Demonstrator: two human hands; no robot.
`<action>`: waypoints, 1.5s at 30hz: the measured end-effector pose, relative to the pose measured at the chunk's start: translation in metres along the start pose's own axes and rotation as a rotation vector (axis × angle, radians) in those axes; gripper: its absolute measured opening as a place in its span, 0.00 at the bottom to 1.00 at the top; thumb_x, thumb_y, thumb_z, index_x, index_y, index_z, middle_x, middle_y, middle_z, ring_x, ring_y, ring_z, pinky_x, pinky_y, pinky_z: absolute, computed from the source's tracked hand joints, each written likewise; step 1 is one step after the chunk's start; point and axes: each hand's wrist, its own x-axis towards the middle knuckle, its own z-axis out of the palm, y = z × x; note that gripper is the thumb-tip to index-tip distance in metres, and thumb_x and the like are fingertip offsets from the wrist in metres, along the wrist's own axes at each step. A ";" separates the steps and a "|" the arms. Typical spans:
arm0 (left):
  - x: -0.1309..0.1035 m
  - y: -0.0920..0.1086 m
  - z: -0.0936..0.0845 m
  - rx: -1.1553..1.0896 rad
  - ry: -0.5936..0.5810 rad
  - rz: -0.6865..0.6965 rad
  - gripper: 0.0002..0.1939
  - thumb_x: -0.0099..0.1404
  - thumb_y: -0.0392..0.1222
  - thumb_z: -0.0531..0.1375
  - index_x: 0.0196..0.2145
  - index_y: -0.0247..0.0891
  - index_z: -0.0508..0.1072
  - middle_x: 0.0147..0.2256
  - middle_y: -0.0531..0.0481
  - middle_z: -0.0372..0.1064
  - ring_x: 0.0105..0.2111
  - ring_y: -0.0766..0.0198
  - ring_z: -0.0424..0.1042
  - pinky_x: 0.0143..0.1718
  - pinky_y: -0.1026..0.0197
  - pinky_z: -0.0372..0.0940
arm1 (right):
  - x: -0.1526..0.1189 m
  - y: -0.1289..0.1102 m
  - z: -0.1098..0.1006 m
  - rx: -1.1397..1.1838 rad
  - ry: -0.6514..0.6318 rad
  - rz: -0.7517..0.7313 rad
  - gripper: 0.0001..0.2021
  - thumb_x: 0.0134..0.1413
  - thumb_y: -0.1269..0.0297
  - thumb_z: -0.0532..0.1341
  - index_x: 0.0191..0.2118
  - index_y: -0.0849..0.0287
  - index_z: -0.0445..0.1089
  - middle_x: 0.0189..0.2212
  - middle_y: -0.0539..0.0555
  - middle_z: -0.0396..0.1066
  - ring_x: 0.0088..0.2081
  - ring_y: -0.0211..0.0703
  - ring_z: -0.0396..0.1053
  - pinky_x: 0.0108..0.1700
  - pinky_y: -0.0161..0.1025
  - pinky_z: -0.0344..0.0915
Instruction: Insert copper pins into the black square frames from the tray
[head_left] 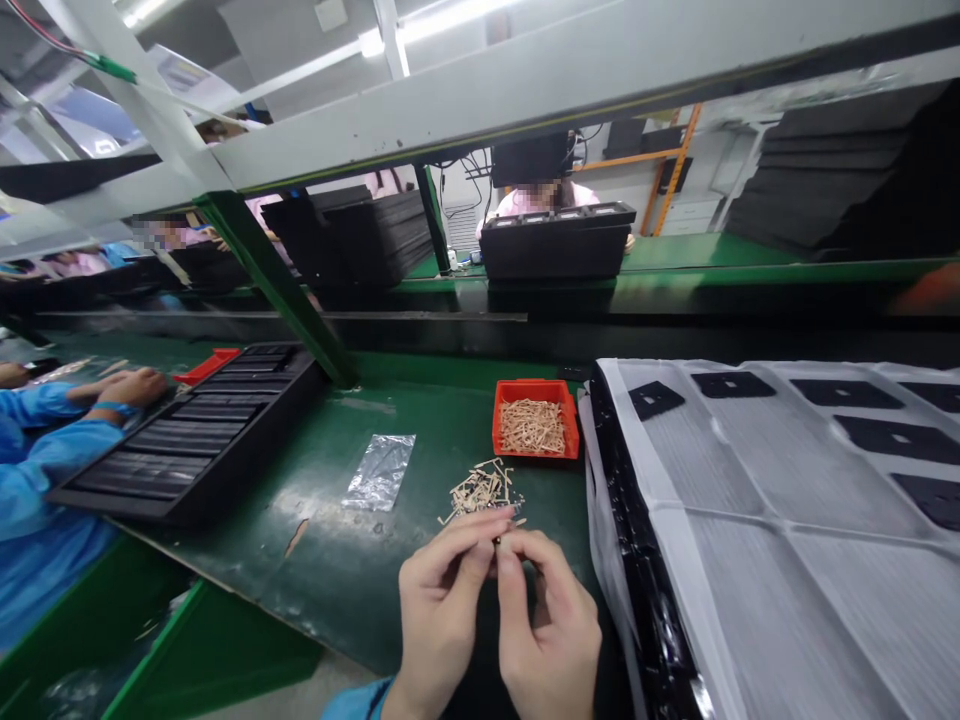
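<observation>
My left hand (450, 590) and my right hand (546, 610) meet fingertip to fingertip at the front of the green bench. Both are closed in a pinch around something small and dark, mostly hidden by the fingers; I cannot make out its kind. Just beyond the fingertips lies a loose pile of small tan strip-like pieces (480, 490), with tiny dark bits at its right side. Behind the pile stands a red bin (498, 452) filled with the same sort of tan pieces. A clear plastic bag (380, 472) lies flat to the left of the pile.
On the right, a large stack covered in white sheeting (742, 600) carries several flat black pieces (733, 385). A black tray (172, 510) stands at left beside a co-worker's blue sleeve (45, 415). A slanted green post (277, 285) rises from the bench (427, 400).
</observation>
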 end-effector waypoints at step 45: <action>0.089 0.009 -0.059 0.133 0.326 0.626 0.62 0.48 0.85 0.64 0.71 0.44 0.64 0.77 0.33 0.48 0.74 0.29 0.54 0.69 0.32 0.60 | 0.040 0.036 0.014 0.022 -0.198 0.402 0.21 0.66 0.53 0.61 0.54 0.63 0.79 0.37 0.62 0.84 0.32 0.47 0.82 0.31 0.38 0.76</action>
